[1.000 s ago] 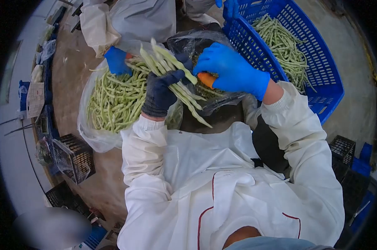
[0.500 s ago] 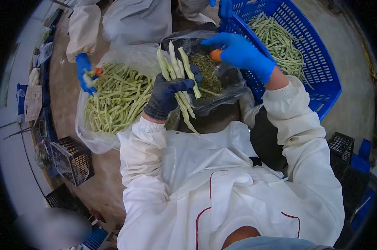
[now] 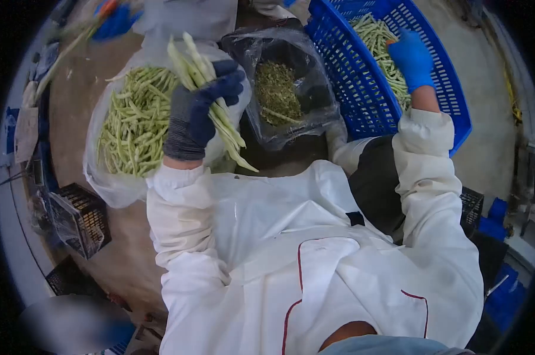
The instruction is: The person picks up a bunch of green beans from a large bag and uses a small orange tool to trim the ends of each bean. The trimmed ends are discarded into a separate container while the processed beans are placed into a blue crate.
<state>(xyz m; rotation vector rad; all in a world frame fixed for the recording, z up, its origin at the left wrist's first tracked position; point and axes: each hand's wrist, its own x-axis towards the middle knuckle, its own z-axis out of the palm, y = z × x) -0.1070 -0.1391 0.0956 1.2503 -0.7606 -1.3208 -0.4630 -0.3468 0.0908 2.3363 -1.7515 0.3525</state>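
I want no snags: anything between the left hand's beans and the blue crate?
Yes: between the held beans and the crate lies the open bag of scraps, then the crate's near wall. The right hand is over the crate.

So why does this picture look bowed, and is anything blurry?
In the head view, everything bends as through a very wide lens: the blue crate bulges and the corners go black. The co-worker's blue-gloved hand is smeared, likely by motion; the left hand looks fairly sharp. A pale patch at lower left is featureless blur. Light seems soft.
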